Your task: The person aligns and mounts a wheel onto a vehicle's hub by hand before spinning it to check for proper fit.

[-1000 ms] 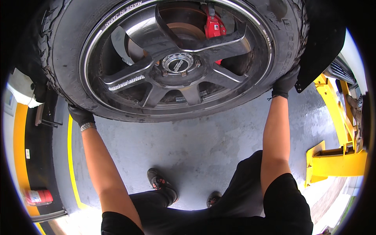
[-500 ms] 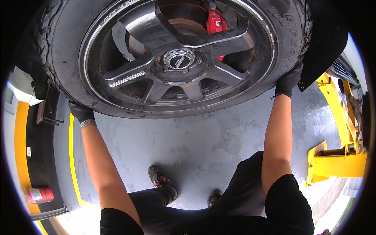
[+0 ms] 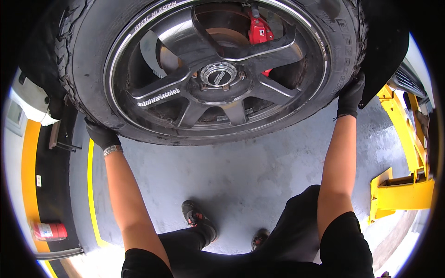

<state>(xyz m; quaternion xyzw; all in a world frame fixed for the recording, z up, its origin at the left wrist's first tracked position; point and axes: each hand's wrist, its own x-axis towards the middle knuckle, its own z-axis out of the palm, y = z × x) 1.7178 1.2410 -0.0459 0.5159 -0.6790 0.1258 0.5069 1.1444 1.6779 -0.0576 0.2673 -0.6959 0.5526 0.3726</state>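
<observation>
A large wheel with a black tyre [image 3: 88,78] and a dark spoked rim [image 3: 194,111] fills the top of the view. Behind the spokes show a red brake caliper [image 3: 261,32] and a rusty-edged disc. My left hand [image 3: 103,135], in a black glove, holds the tyre's lower left edge from beneath. My right hand [image 3: 351,96], gloved too, grips its lower right side, fingers up along the tread. Fingertips are partly hidden at both sides. Around the centre cap [image 3: 219,75] sit several stud ends or nuts. Whether the wheel is seated on the hub, I cannot tell.
Dark bodywork [image 3: 389,60] borders the wheel on the right. Beyond it stands a yellow lift arm and post [image 3: 403,192]. A red cylinder-like object [image 3: 50,230] is at the lower left, by the wall. My shoes [image 3: 199,217] stand on the grey floor [image 3: 162,173], beside a yellow line.
The whole view has shifted, so wheel and surroundings sit slightly lower and farther right. More of my right hand's glove shows beside the tyre. Both hands stay at the tyre.
</observation>
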